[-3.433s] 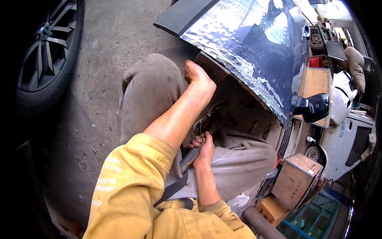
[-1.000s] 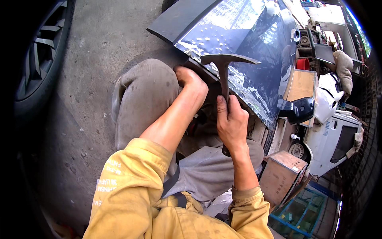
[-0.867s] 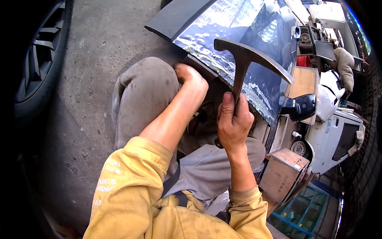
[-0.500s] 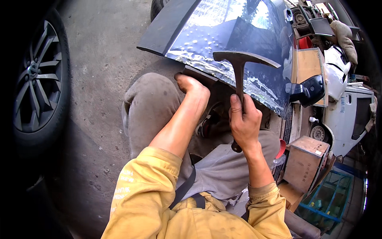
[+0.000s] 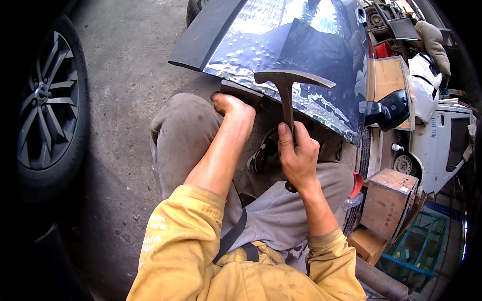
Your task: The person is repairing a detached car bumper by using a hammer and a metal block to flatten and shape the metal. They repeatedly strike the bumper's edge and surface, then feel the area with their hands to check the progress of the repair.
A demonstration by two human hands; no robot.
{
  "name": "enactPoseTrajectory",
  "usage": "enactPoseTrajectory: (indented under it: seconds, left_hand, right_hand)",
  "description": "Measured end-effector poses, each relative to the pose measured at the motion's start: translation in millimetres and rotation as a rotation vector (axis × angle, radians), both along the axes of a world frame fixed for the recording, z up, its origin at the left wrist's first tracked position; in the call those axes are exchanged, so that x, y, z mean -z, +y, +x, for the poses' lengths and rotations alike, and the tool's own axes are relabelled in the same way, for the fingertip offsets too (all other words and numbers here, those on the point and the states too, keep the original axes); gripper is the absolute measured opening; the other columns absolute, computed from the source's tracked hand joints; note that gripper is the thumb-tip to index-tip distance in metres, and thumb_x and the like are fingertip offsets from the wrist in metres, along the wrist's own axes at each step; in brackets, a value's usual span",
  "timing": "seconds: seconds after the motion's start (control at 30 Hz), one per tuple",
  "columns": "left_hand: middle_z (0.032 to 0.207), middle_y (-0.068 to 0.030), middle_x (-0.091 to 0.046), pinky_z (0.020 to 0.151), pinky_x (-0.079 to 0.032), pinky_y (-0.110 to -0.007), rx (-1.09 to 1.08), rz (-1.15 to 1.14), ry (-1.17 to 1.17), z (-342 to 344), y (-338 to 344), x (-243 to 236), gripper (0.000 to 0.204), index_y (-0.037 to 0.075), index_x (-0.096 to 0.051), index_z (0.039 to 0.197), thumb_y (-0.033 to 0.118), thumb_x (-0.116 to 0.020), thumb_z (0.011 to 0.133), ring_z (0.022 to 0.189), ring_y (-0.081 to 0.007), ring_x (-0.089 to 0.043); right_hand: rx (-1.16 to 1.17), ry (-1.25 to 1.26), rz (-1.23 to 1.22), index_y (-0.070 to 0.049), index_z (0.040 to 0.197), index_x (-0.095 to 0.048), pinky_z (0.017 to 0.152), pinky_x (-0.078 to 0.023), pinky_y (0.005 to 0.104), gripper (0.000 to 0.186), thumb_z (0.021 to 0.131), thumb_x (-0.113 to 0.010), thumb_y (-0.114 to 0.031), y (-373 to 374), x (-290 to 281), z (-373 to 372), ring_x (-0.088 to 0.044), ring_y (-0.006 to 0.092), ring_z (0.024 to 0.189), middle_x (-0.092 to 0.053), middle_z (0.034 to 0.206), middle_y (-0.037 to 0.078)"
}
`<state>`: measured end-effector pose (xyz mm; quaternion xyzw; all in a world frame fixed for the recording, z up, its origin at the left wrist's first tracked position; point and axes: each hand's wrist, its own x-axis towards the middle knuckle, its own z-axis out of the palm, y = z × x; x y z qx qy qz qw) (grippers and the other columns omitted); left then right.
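My right hand (image 5: 299, 156) is closed around the handle of a dark metal hammer (image 5: 287, 95), thumb along the shaft. The hammer stands upright in view, its long curved head in front of a dark blue car door panel (image 5: 281, 52). Dents and scraped, wrinkled paint run along the panel's near edge. Below that edge, my left hand (image 5: 230, 104) is bent at the wrist and appears closed on a dark flat bar (image 5: 242, 93). Most of its fingers are hidden behind the bar and panel.
A car wheel (image 5: 50, 100) stands at the left on the concrete floor (image 5: 120, 75). A black side mirror (image 5: 394, 110) juts out right of the panel. Farther right are a wooden crate (image 5: 386, 203), a cardboard box (image 5: 369, 243), a blue-framed case (image 5: 414, 246) and a white vehicle part (image 5: 442, 145).
The hammer and my right hand have shifted left and slightly down relative to the panel. My left hand and the dark bar have also moved a little left. The view has shifted slightly.
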<state>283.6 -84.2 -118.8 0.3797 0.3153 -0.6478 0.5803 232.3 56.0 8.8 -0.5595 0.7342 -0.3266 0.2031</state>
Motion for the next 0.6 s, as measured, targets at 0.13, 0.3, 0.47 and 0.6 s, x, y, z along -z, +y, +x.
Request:
enactPoseTrajectory:
  seconds: [0.13, 0.3, 0.47, 0.6]
  left_hand:
    - [0.119, -0.0117, -0.058, 0.088, -0.046, -0.038, -0.05, -0.076, 0.069, -0.4, -1.5, 7.5, 0.046, 0.004, -0.058, 0.113, 0.029, -0.031, 0.085, 0.101, -0.0268, -0.057]
    - [0.12, -0.0116, -0.057, 0.091, -0.045, -0.037, -0.021, 0.029, 0.024, -3.7, -2.1, 7.2, 0.047, 0.005, -0.058, 0.115, 0.027, -0.029, 0.086, 0.103, -0.0264, -0.056]
    - [0.128, -0.0101, -0.05, 0.098, -0.039, -0.043, 0.011, -0.109, 0.035, 6.4, -3.9, -6.6, 0.05, 0.008, -0.052, 0.123, 0.03, -0.021, 0.09, 0.115, -0.0265, -0.05]
    - [0.129, -0.0109, -0.049, 0.1, -0.038, -0.043, 0.048, -0.129, 0.03, 7.1, -4.1, -8.8, 0.052, 0.008, -0.049, 0.127, 0.031, -0.02, 0.09, 0.117, -0.0281, -0.049]
  right_hand:
    - [-0.02, 0.005, -0.079, 0.0, 0.083, -0.052, 0.043, -0.037, 0.0323, 0.016, 0.091, -0.056, -0.014, -10.2, -8.5, 4.7, -0.047, 0.0246, 0.043, -0.047, 0.055, 0.012]
    - [-0.108, 0.162, -0.019, -0.001, 0.081, -0.049, 0.043, -0.038, 0.0366, 0.019, 0.091, -0.055, -0.016, -11.9, 1.2, 2.2, -0.05, 0.0329, 0.045, -0.048, 0.053, 0.015]
    - [-0.096, 0.131, 0.05, -0.002, 0.079, -0.048, 0.043, -0.037, 0.0403, 0.02, 0.092, -0.054, -0.017, -17.1, -13.9, 1.2, -0.051, 0.0371, 0.048, -0.048, 0.053, 0.017]
    - [-0.015, 0.022, -0.096, -0.002, 0.08, -0.047, 0.043, -0.037, 0.0419, 0.018, 0.091, -0.055, -0.014, -13.4, -9.5, 11.1, -0.051, 0.0379, 0.049, -0.049, 0.056, 0.019]
